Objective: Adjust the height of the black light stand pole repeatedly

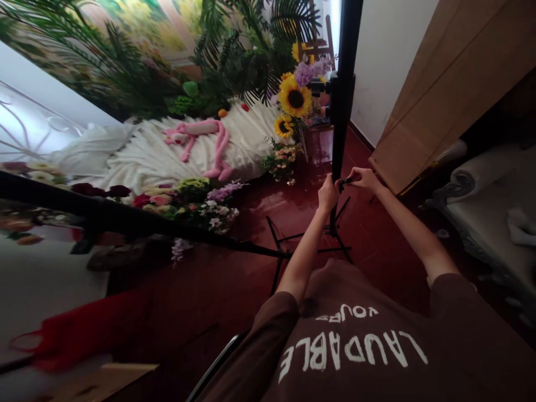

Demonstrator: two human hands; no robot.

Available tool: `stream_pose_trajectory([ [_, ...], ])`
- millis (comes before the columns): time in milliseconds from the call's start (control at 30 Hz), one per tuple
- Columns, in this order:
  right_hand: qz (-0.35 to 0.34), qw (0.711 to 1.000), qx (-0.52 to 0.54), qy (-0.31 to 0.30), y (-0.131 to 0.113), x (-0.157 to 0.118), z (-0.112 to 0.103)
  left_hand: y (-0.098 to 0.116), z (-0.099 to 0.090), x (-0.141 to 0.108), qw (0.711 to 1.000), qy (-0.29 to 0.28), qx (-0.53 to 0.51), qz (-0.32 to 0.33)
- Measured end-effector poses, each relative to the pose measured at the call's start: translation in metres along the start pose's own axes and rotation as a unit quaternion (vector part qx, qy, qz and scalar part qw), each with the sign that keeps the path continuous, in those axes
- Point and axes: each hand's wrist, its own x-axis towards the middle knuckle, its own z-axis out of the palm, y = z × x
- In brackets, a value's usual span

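"Grip first: what is the right hand (363,178) doing?"

"Pinching a small black knob (343,183) between thumb and fingers, at the side of a black stand (339,139)."

"And the left hand (329,194)?"

"Folded against the stand's upright pole, just beside the knob. Its fingertips are hidden, so I can't tell how they sit."

"Where is that stand, exactly?"

"In front of the person, its thin legs spread on the dark red floor (251,206). The pole runs up out of view, with a bulky black clamp (337,95) above the hands."

"What's nearest around it?"

"A second black pole (201,235) slants in from the left, passing just beside the left forearm. Below the hands is the person's brown shirt (360,329), with white lettering that includes LAUDABLE."

"Further off?"

"Sunflowers (295,99) beyond the stand, then a pink plush toy (207,128) lying on a white fluffy cover (146,151), with mixed flowers (163,199) along the near edge. Palm fronds (251,61) rise behind."

"And the outer sides?"

"A pale sofa (494,206) and a large brown panel (444,95) on the right; something red (90,329), too blurred to name, at lower left."
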Motion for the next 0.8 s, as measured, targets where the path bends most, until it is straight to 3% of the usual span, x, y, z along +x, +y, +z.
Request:
stream_pose_trajectory([
  [133, -0.042, 0.979, -0.18, 0.092, 0.005, -0.016, 0.023, 0.0, 0.003, 0.0, 1.0, 0.005, 0.005, -0.005],
  [267, -0.084, 0.965, -0.21, 0.134, 0.013, -0.03, 0.043, 0.001, 0.004, -0.001, 1.0, 0.011, 0.004, -0.017],
  [367, -0.099, 0.968, -0.191, 0.13, 0.02, -0.038, 0.044, 0.002, 0.004, -0.002, 1.0, 0.009, 0.001, -0.02],
  [500, -0.135, 0.976, -0.162, 0.055, 0.017, -0.045, 0.024, 0.002, 0.003, -0.003, 1.0, 0.011, -0.001, -0.013],
  [567, -0.163, 0.973, -0.148, 0.062, -0.003, -0.043, 0.009, 0.001, 0.002, -0.003, 1.0, 0.009, 0.0, -0.007],
  [633, -0.185, 0.966, -0.124, 0.13, -0.041, -0.036, -0.007, 0.001, 0.001, -0.003, 1.0, 0.002, 0.002, -0.006],
  [733, -0.207, 0.955, -0.066, 0.204, -0.122, -0.018, -0.027, 0.002, -0.001, -0.004, 1.0, -0.004, 0.006, -0.005],
  [800, -0.251, 0.934, -0.104, 0.231, -0.175, -0.003, -0.037, 0.003, -0.002, -0.005, 1.0, -0.003, 0.006, -0.002],
])
